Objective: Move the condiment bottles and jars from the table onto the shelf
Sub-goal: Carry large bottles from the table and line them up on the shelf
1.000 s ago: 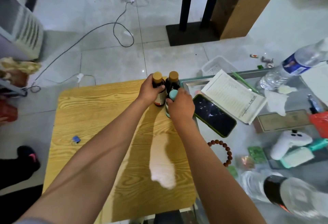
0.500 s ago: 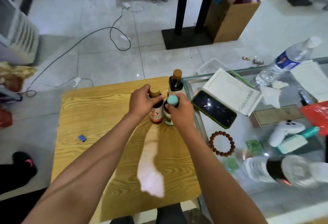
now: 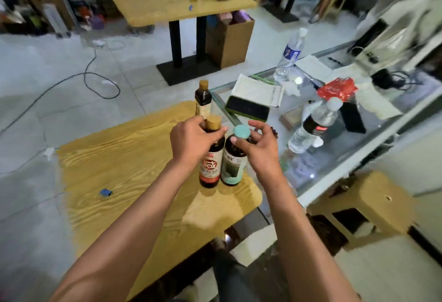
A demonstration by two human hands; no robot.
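My left hand [image 3: 191, 141] grips the neck of a dark bottle with a tan cap and a red label [image 3: 210, 167]. My right hand [image 3: 259, 147] holds the shoulder of a dark bottle with a teal cap and a green label [image 3: 233, 167], fingers spread round the cap. Both bottles are side by side above the near right part of the wooden table [image 3: 124, 165]; whether they touch it I cannot tell. A third dark bottle with a tan cap [image 3: 203, 99] stands at the table's far right corner.
A glass counter [image 3: 373, 119] on the right carries a phone [image 3: 247, 107], papers, two water bottles [image 3: 311, 124] and a red packet. A cardboard stool [image 3: 366, 208] sits lower right. A second wooden table [image 3: 179, 2] and a cardboard box [image 3: 229, 38] stand beyond; a cable crosses the floor.
Both hands have brought their bottles toward me from the table's far edge, away from the third bottle. The view has tilted up, showing more of the room.
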